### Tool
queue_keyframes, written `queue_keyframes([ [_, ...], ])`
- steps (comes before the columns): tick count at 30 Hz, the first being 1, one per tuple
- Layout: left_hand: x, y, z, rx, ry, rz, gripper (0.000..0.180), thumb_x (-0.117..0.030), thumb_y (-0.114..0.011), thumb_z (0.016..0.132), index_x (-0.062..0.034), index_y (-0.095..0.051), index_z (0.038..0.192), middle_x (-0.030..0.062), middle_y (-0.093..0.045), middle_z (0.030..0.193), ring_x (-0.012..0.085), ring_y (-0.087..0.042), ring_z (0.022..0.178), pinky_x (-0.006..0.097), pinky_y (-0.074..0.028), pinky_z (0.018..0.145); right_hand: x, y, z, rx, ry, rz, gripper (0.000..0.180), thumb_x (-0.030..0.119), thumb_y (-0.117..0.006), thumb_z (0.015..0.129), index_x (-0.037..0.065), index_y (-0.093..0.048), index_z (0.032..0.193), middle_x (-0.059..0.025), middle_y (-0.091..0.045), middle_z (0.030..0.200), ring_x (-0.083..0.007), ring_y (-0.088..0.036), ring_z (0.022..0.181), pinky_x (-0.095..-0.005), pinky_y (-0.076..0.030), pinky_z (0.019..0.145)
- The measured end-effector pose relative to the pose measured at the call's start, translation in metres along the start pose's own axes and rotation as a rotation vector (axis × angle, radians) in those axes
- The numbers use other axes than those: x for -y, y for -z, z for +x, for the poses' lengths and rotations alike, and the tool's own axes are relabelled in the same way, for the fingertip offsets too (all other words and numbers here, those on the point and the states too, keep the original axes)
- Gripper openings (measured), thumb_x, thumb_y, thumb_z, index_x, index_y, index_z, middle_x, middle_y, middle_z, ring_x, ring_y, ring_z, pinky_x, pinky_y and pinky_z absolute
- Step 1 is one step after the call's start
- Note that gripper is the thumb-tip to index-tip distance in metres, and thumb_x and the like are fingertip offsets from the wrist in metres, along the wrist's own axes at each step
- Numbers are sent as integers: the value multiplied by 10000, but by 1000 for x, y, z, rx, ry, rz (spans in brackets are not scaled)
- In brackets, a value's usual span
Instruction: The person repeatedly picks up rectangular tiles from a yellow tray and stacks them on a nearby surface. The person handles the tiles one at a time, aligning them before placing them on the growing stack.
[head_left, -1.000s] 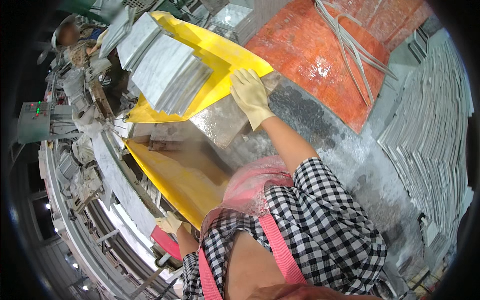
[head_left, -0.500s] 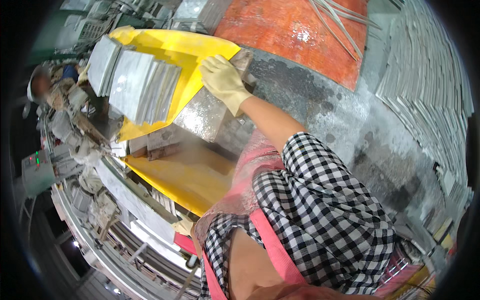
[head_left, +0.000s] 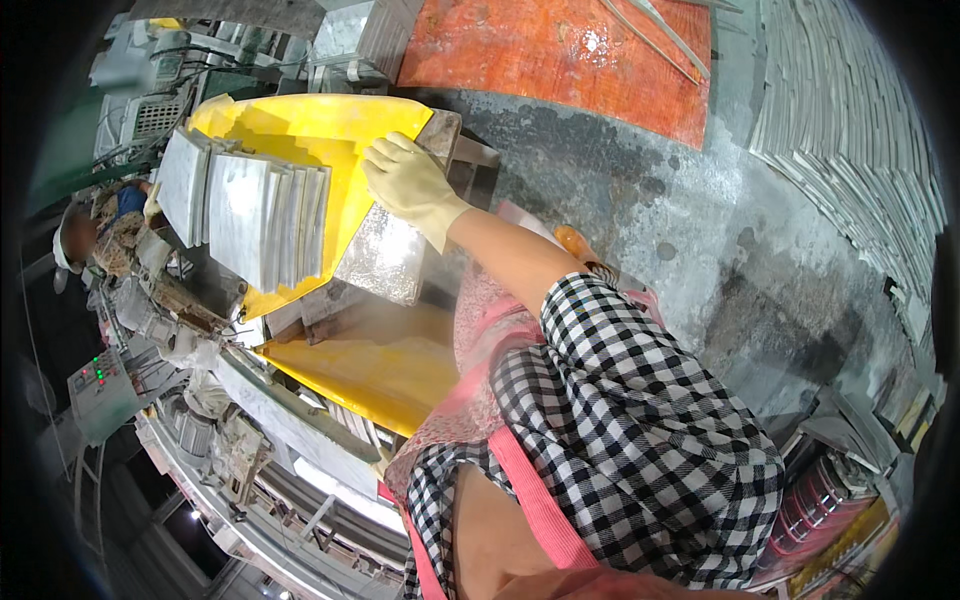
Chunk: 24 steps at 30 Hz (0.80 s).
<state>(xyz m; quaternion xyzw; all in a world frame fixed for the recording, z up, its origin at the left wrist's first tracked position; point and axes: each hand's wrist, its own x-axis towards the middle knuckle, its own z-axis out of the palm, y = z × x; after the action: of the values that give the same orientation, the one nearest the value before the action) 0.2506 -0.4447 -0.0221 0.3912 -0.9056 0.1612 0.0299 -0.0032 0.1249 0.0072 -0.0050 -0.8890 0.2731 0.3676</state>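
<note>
A: Right grip (head_left: 410, 190)?
B: Fingers over yellow sheet (head_left: 345, 140), right edge; can't tell if clenched. Sheet extends left, slabs (head_left: 238, 220) on it, clear of fingers. Left grip hidden.

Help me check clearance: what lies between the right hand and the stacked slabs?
In the head view, only bare yellow sheet shows between the right hand and the stacked slabs.

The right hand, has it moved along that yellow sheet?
No, not clearly: the right hand stays near the same corner of the yellow sheet; the whole view has shifted.
</note>
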Motion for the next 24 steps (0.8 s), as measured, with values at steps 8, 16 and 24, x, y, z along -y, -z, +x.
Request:
queue_keyframes([
  [8,0,11,4,1,-45,-6,612,-380,-644,922,65,-541,1329,249,-604,1267,394,-583,1177,459,-451,1034,0,-7,2,-122,-14,18,135,175,-624,756,43,-635,782,-79,-633,891,-242,-586,939,-385,-446,961],
  [16,-3,20,7,-7,-135,-80,594,-368,-641,927,59,-548,1330,252,-603,1280,399,-577,1190,462,-445,1044,6,-8,5,1,-21,22,242,224,-684,746,44,-658,904,-79,-630,1007,-245,-579,1079,-407,-416,1040],
  [24,1,24,25,-105,-209,-463,517,-308,-618,951,24,-571,1344,254,-588,1344,415,-536,1257,476,-398,1095,36,-24,5,135,43,-46,118,139,-598,845,35,-635,888,-124,-641,963,-303,-589,975,-435,-434,949],
])
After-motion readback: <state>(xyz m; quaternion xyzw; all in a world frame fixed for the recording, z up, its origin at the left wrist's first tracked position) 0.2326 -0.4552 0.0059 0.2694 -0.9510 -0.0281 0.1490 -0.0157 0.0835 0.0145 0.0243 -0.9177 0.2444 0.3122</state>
